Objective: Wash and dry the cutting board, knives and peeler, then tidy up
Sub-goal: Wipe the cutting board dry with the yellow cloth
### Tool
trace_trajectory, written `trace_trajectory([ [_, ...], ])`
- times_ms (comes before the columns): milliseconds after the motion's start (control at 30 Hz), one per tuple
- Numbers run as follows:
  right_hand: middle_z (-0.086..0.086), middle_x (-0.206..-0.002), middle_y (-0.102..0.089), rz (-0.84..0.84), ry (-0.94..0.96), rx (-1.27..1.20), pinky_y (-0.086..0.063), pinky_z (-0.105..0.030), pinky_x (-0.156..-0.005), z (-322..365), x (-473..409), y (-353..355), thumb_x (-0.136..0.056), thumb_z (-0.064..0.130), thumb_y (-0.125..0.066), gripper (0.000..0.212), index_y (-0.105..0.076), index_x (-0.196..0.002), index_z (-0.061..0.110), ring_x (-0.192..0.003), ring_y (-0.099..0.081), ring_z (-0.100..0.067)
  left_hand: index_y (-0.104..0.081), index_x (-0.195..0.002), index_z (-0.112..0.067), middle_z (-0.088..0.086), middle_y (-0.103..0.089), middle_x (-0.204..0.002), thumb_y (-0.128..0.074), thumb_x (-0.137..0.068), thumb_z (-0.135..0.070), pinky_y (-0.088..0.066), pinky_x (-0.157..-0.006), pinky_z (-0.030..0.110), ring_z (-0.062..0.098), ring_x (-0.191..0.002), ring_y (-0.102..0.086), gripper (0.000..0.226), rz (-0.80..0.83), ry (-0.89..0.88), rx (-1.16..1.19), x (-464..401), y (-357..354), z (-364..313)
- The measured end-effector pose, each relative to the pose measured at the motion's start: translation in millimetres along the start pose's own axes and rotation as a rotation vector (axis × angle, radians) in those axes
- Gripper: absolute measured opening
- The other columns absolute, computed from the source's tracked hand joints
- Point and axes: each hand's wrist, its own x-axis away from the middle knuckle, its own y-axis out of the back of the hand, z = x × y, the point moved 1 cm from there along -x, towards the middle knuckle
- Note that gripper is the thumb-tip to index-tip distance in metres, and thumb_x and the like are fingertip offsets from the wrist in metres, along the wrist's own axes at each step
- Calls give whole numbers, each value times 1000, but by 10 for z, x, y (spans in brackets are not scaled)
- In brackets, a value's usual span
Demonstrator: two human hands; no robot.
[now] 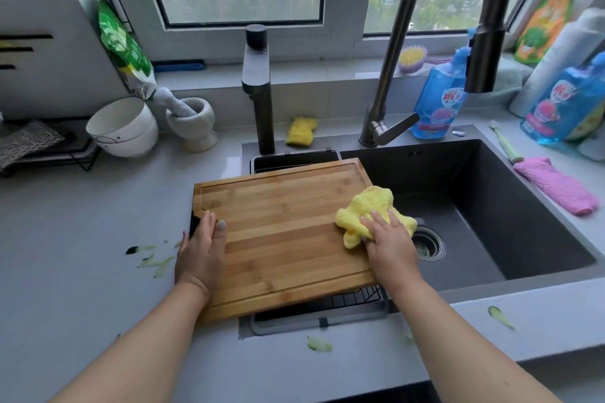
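A bamboo cutting board [281, 232] lies flat across the left part of the dark sink [491, 206], resting on a black drain rack [327, 307]. My left hand [201, 252] holds the board's left edge, thumb on top and fingers along the side. My right hand [388, 242] presses a crumpled yellow cloth [370, 209] onto the board's right end with fingers spread. No knife or peeler shows in this view.
Green peel scraps [154, 260] litter the grey counter, more of them near the front edge [501, 316]. A tall faucet [458, 26], a second tap [258, 88], a yellow sponge [301, 131], blue soap bottles [435, 98], a pink cloth [553, 186], bowls [124, 127] and a mortar [193, 121] surround the sink.
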Motion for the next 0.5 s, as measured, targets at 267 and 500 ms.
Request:
trace_trajectory([
  [267,8,-158,-21,290,427,-44,0,-30,-119,1262,296,-405,-99,24,-45,49,-36,-147,30,-148,0,-14,-24,-152,-23,-4,-25,-158,-17,-96,-64,0,-120,34,23,-148,-11,70,48,8,78,-9,61,-26],
  [500,-3,-142,-49,432,458,-253,-31,-35,-108,1603,175,-435,-98,20,-49,36,-54,-133,19,-136,-36,-22,-37,-147,-25,-6,-30,-155,-3,-60,-96,-3,-121,45,21,-148,-14,118,118,58,289,-241,101,182],
])
